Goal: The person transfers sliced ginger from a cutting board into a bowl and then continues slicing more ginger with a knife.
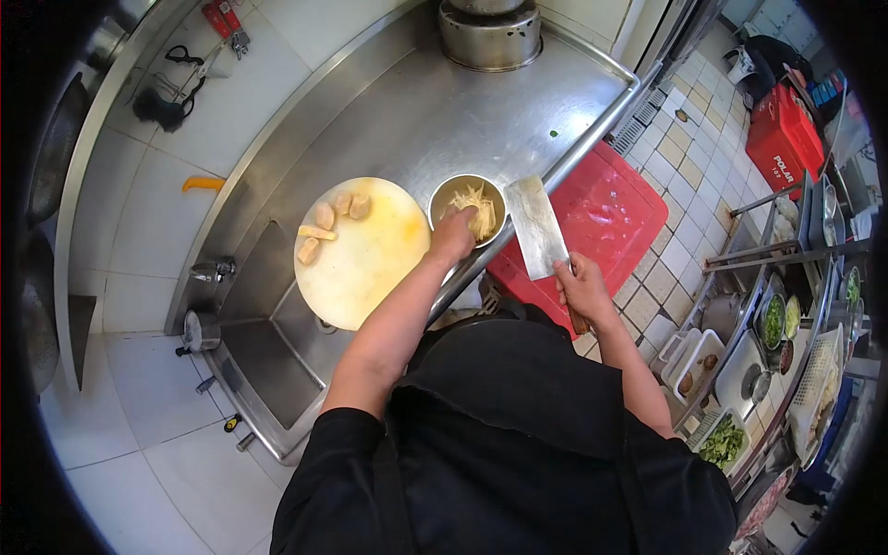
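Note:
My left hand (454, 233) reaches into a round metal bowl (438, 197), its fingertips at a heap of thin pale yellow strips (477, 205); whether it grips any is hidden. My right hand (583, 284) is wrapped round the wooden handle of a cleaver (538, 228), whose wide blade points up and away, just right of the bowl. Left of the bowl lies a round whitish cutting board (361, 264) with yellow stains. Several peeled, pale chunks (324, 216) sit along its upper left edge.
The steel counter (407, 120) carries a metal pot (490, 37) at the back. A sink basin (268, 356) is below left of the board. A red lid (601, 231) lies beyond the counter edge. Shelves with food containers (726, 439) stand at the right.

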Motion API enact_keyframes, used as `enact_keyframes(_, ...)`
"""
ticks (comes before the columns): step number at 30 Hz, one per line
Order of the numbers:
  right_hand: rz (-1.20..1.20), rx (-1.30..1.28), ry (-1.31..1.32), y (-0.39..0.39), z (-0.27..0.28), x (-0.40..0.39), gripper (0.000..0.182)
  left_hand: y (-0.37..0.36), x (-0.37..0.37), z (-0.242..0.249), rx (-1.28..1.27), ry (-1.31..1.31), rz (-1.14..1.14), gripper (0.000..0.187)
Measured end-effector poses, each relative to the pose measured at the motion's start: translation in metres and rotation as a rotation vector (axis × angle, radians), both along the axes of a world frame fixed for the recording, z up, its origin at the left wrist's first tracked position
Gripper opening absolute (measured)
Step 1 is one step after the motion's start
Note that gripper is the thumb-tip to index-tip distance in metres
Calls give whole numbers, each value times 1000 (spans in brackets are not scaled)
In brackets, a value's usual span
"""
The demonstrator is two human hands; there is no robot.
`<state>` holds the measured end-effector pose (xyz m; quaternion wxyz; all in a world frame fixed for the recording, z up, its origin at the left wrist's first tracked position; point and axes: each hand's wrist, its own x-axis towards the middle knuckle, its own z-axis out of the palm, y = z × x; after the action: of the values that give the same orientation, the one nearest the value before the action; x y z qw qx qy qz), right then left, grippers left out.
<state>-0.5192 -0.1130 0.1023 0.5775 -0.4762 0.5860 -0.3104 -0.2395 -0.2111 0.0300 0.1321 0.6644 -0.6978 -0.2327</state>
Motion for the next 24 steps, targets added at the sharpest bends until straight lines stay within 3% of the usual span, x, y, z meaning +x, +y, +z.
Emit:
enact_keyframes(4,-51,-10,14,6,-3,-6,24,1,0,9,16,71,6,39)
enact_keyframes(7,-117,-1,-43,11,-4,-12,23,-9,4,7,-65,66,202,26)
enact_keyframes(12,-149,1,9,22,-4,-19,22,-29,21,20,-73,115,225,31)
enact_keyframes(15,-148,21,12,26,0,-20,21,-34,19,19,146,118,143,39)
enact_keyframes(16,-147,19,13,26,-2,-20,21,-34,15,11,144,119,144,39)
enact_keyframes(18,-138,17,4,27,-5,-19,21,-31,4,-3,72,-21,-101,49)
enact_keyframes(20,-132,9,14,27,-4,-19,21,-28,-2,-7,142,42,-92,52)
enact_keyframes(22,-107,6,15,28,-3,-17,21,-23,2,-12,-141,-31,-49,40)
enact_keyframes(24,-130,22,-13,28,-3,-18,20,-25,13,-5,-190,-30,-54,34)
